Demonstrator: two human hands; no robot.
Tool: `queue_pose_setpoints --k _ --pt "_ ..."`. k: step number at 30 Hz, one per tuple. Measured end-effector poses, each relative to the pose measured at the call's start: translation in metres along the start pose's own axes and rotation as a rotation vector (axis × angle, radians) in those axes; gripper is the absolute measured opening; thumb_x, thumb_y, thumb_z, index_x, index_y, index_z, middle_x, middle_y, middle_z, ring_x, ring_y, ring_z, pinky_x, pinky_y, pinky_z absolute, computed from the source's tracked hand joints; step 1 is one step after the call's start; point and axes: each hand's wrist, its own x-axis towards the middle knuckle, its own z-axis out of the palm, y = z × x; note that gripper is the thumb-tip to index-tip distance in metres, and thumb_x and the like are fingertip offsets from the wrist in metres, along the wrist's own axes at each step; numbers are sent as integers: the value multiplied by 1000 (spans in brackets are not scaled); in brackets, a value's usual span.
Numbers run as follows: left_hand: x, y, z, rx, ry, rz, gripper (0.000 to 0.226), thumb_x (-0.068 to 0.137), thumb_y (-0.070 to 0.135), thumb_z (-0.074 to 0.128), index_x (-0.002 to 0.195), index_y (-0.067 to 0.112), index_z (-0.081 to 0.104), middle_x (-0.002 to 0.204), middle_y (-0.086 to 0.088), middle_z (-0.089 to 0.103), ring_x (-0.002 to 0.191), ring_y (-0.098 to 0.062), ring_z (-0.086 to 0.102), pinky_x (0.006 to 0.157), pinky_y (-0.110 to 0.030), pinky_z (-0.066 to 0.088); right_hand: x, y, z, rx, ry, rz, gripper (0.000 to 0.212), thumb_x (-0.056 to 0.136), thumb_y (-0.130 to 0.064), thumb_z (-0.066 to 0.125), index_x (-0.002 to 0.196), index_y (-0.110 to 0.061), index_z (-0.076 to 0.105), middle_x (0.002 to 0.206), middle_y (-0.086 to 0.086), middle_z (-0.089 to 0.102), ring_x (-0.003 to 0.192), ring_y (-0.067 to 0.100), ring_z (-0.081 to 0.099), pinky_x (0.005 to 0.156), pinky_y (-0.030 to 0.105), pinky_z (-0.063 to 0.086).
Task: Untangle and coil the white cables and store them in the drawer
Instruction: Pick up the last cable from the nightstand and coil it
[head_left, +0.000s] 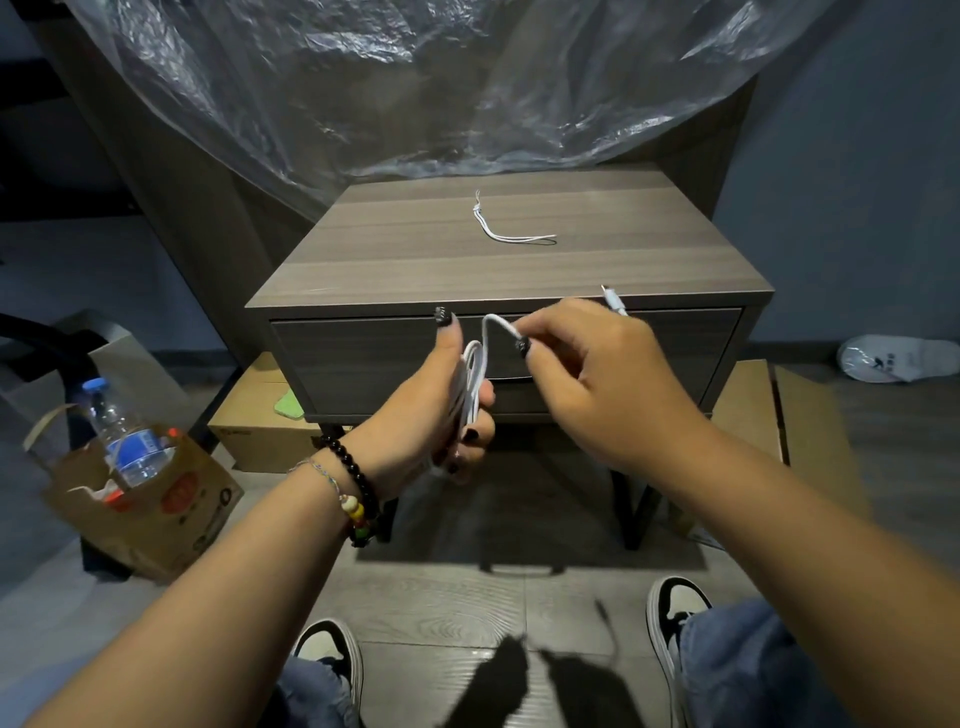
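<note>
Head view, step: coiling one white cable in front of the closed drawer.
Left hand: fingers curled round the gathered loops, held upright.
Right hand: pinches the free run near the plug end, which sticks out above the knuckles.
Technique: feed each turn at matching loop size; avoid twisting; keep the left grip firm.
Second cable: lies loose on the nightstand top, well apart.
Drawer: not yet opened.

No legible text: paper bag print and bottle label too blurred.
</note>
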Motion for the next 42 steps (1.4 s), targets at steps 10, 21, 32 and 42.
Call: queue_pose_setpoints --k 10,21,32,42 --pt "-1 3 -1 78 90 156 56 97 58 25 77 10 45 56 -5 38 43 -14 33 44 -20 26 -15 -19 10 -379 -299 -186 42 80 -11 58 122 -9 59 87 7 55 53 35 55 42 31 34" --pt "11 12 -11 -102 490 337 40 102 38 27 94 7 50 57 -5 45 38 -11 42 43 -21 34 -17 -34 6 -406 -343 -114 15 98 -25 42 106 -21 53 91 -2 64 81 26 61 58 33 30" --pt "5 22 -24 -717 343 371 41 101 42 25 94 13 52 66 1 50 50 -8 52 52 -16 46 -29 -46 21 -86 -444 -37 23 98 -24 46 117 -24 59 89 -3 69 83 19 62 94 37 40" --pt "-6 28 -47 -861 250 299 43 99 47 31 80 16 52 55 10 41 38 -2 37 36 -10 30 -9 -20 3 331 -346 326 20 86 -12 67 95 -27 77 77 -10 59 67 1 54 68 17 43"
